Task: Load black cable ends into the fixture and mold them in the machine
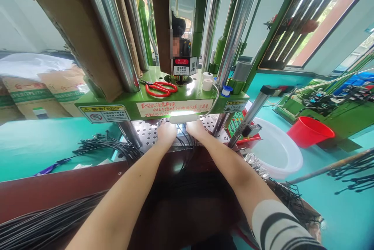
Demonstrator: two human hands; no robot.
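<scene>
My left hand (166, 132) and my right hand (194, 128) reach in beneath the green press plate (130, 101), under a bright lamp (183, 118). They stand on either side of a small metal mold block (181, 129). Both look closed at its two sides; glare and the lamp hide most of the fingers, so what they grip does not show clearly. Several black cables (187, 144) run out of the block toward me and hang over the front edge. A perforated metal plate (149, 130) lies under the hands.
Red-handled scissors (161, 89), a white roll (207, 83) and a blue-rimmed spool (226, 91) rest on the press plate. Black cable bundles lie at left (106, 144) and lower left (49, 215). Steel columns (130, 135) flank the work area. A white tub (276, 146) and red bucket (310, 131) stand right.
</scene>
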